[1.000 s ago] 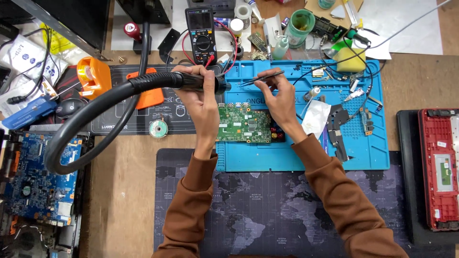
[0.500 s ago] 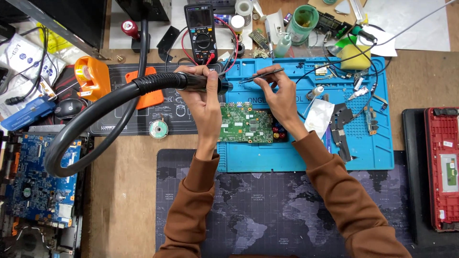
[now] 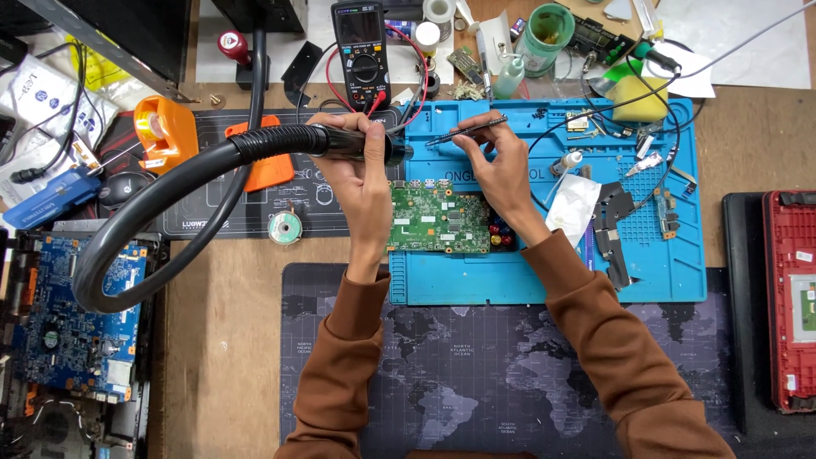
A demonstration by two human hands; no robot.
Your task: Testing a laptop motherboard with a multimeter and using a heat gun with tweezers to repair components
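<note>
Both hands barely shifted: left [image 3: 361,174] grips black hose [image 3: 212,166], right [image 3: 501,161] pinches tweezers [image 3: 466,132].

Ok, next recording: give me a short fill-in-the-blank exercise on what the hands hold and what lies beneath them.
1. The left hand grips the nozzle end of a thick black flexible ____.
2. The right hand holds thin metal tweezers above the ____ silicone work mat.
3. Between the wrists lies a ____ rectangular circuit board.
4. A black handheld multimeter stands beyond the hands, with red and ____ leads.

Missing words: hose; blue; green; black
</note>
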